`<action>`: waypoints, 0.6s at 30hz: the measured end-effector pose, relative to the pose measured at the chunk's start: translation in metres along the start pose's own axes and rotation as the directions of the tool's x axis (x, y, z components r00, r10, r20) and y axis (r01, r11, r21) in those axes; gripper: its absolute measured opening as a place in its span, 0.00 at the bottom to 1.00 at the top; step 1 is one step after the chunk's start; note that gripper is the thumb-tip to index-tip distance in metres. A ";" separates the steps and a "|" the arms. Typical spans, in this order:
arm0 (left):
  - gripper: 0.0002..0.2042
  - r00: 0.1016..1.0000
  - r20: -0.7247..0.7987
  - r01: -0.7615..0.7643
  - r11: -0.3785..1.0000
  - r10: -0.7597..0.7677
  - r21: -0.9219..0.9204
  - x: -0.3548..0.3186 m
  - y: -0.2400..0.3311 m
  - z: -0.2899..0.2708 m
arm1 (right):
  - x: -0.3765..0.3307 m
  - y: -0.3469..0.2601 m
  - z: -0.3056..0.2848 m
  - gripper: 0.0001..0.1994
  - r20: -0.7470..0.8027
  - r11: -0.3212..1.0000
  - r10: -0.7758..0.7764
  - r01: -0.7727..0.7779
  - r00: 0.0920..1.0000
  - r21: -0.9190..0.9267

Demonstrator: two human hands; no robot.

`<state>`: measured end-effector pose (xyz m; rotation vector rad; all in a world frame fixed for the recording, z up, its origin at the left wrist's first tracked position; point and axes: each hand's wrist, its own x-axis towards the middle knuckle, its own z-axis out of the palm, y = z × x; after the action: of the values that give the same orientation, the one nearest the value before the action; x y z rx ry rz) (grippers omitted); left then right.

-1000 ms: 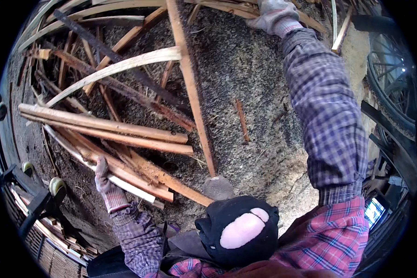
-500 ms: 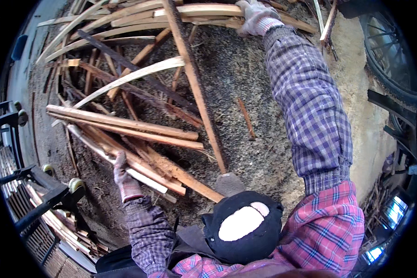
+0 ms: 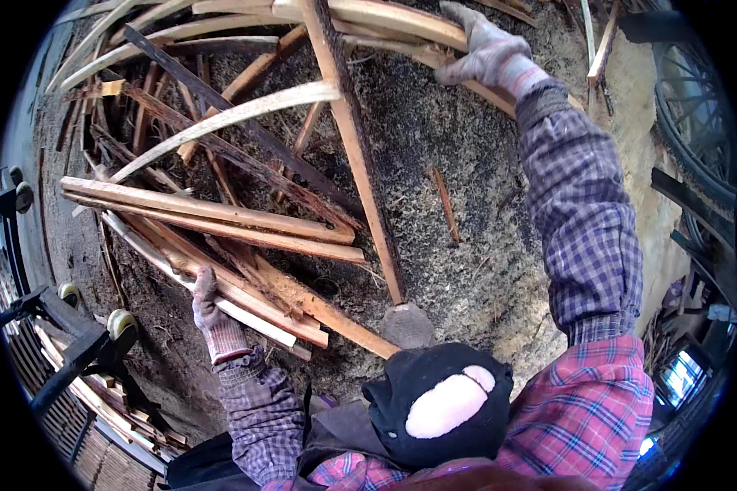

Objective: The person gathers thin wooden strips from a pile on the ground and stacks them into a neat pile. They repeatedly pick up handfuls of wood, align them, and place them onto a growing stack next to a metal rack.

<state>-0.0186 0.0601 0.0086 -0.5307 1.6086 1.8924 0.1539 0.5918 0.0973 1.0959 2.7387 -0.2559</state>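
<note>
My left hand, in a pale knitted glove, is closed on light strips of wood in the lower left of the pile. At the top, my right hand, gloved alike, straddles the end of a long pale wood strip. Its thumb and fingers lie on opposite sides of that strip, and another strip runs on beneath the hand. Between my hands a long bark-edged stick slants across the pile. Two reddish strips lie just beyond my left hand.
More strips and dark slats cross one another at the upper left. Sawdust-covered ground lies beneath. A wheeled metal cart with wood on it stands left; a spoked wheel is at right. A dark round item with pale patches is near my body.
My right hand has shifted right and nearer, and the long strips at it have come nearer too. Its fingers now look wider apart. My left hand keeps its grip on the lower strips.
</note>
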 end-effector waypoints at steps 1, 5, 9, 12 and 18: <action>0.16 0.999 0.009 -0.035 0.999 0.035 0.029 0.000 0.001 -0.007 | 0.005 -0.008 -0.013 0.49 0.141 0.999 0.042 -0.046 0.989 0.019; 0.19 0.999 0.025 -0.047 0.998 0.046 0.037 0.010 -0.007 -0.019 | 0.011 -0.019 -0.027 0.46 0.249 0.986 0.130 -0.097 0.960 -0.139; 0.23 0.999 0.023 0.021 0.998 -0.023 0.058 0.020 -0.013 -0.006 | -0.016 -0.044 -0.040 0.42 0.521 0.892 0.180 -0.362 0.835 0.272; 0.22 0.989 0.125 -0.078 0.996 0.082 -0.039 0.023 -0.010 -0.017 | -0.028 -0.067 -0.018 0.39 0.543 0.944 0.146 -0.280 0.827 0.173; 0.18 0.970 0.219 -0.125 0.988 0.103 0.087 0.038 -0.021 0.016 | -0.077 -0.027 0.032 0.36 0.536 0.728 -0.140 -0.281 0.832 0.626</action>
<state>-0.0315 0.0845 -0.0283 -0.1879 1.6097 1.8685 0.1937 0.5144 0.0865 1.0303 2.0615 -1.4332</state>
